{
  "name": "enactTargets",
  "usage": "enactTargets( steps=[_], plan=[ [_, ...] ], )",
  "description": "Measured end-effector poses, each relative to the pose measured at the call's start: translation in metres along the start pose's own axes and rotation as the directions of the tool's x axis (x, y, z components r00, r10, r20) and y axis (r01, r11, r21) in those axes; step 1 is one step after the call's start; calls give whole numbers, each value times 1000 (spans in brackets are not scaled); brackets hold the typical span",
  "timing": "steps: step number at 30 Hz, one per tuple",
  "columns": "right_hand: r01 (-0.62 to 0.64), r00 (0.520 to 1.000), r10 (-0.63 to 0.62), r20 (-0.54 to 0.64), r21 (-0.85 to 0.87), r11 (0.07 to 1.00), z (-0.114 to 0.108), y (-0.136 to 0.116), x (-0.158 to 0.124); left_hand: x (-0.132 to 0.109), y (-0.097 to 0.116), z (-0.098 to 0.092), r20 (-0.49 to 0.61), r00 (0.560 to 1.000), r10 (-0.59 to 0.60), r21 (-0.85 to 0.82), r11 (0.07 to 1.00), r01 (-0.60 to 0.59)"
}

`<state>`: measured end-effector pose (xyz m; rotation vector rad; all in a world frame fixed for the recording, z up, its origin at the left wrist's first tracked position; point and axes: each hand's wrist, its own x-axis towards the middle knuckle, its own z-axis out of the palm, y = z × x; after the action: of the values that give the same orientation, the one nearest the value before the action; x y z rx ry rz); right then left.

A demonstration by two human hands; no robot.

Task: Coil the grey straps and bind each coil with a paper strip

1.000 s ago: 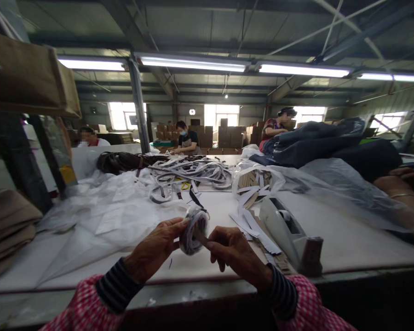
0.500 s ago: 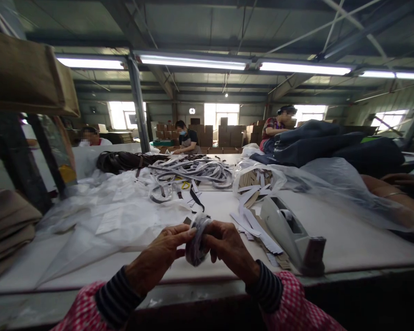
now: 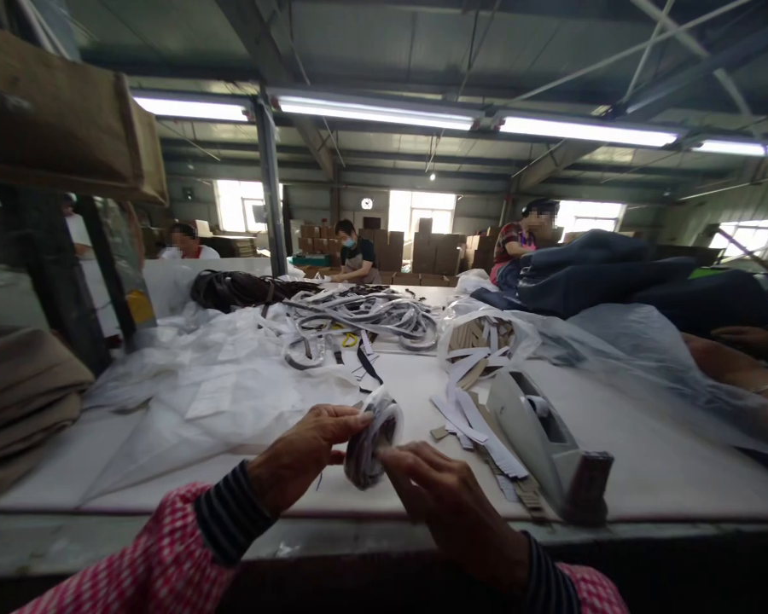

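Observation:
A rolled-up coil, apparently a strap in clear plastic wrap [image 3: 366,452], stands on edge above the front of the table. My left hand [image 3: 304,452] has it pinched from the left, thumb on its top edge. At the coil's right side is my right hand [image 3: 445,495], its fingertips at or against the opening. Motion blurs those fingers, and whether they grip anything is unclear. To the right of my hands lies a bundle of white and tan paper strips [image 3: 480,435], beside a grey tape dispenser [image 3: 541,443].
Clear plastic bags [image 3: 224,367] spread over the table's left side. Beyond my hands lie tangled grey straps [image 3: 371,315] and an open bag of strips [image 3: 480,333]. Dark fabric [image 3: 614,273] is heaped at the right, near another person's arm [image 3: 736,367]. Folded brown fabric [image 3: 29,392] sits far left.
My right hand has drawn back a little to the right and down from its hold on the coil. My left hand keeps its grip. The view has shifted slightly.

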<state>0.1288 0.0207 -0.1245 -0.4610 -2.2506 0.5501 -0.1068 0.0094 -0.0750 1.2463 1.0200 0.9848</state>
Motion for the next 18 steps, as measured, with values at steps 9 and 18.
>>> enactTargets(
  steps=[9, 18],
  plan=[
    [112, 933, -246, -264, -435, 893, 21, 5, 5, 8, -14, 12, 67, 964, 259, 719, 657, -226],
    [8, 998, 22, 59, -465, 885, 31, 22, 4, 12, -69, 16, 242, 886, 395, 903, 243, -355]
  ],
)
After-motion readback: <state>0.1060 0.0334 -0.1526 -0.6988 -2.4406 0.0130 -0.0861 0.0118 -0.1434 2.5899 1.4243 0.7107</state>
